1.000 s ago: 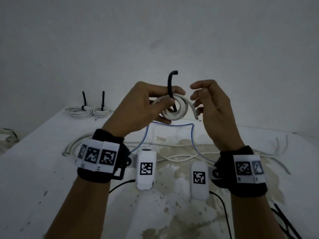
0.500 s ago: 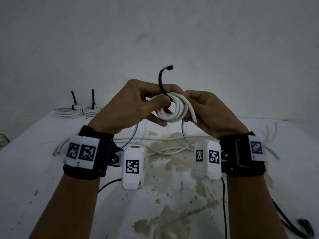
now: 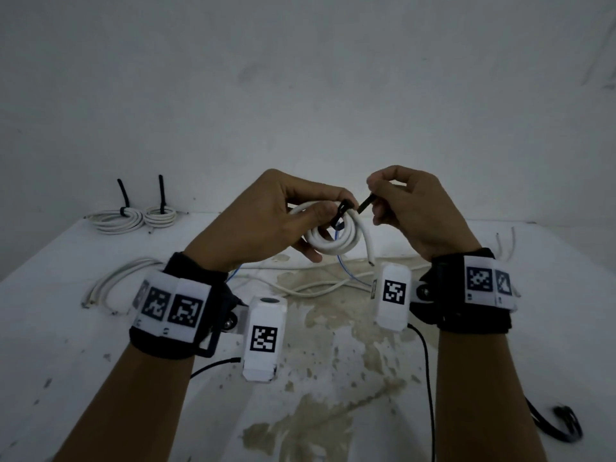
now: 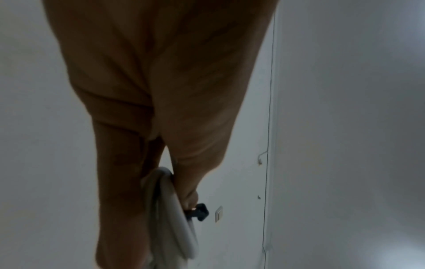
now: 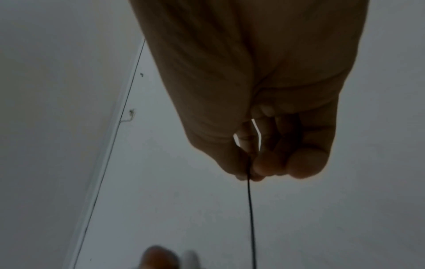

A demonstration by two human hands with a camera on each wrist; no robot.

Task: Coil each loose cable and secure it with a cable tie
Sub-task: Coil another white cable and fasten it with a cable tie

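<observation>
Two tied coils [image 3: 131, 217] lie behind loose cables [image 3: 113, 284] on table [image 3: 66, 328]

White cable coil [image 3: 333, 243] in left hand [image 3: 266, 218], black cable tie [image 3: 365, 204] tail in right hand [image 3: 416, 211]

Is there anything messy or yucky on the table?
Yes. The white table has brownish stains splotched down its middle, below both hands, like peeled paint or a dried spill. Loose white cables also sprawl untidily across it.
</observation>
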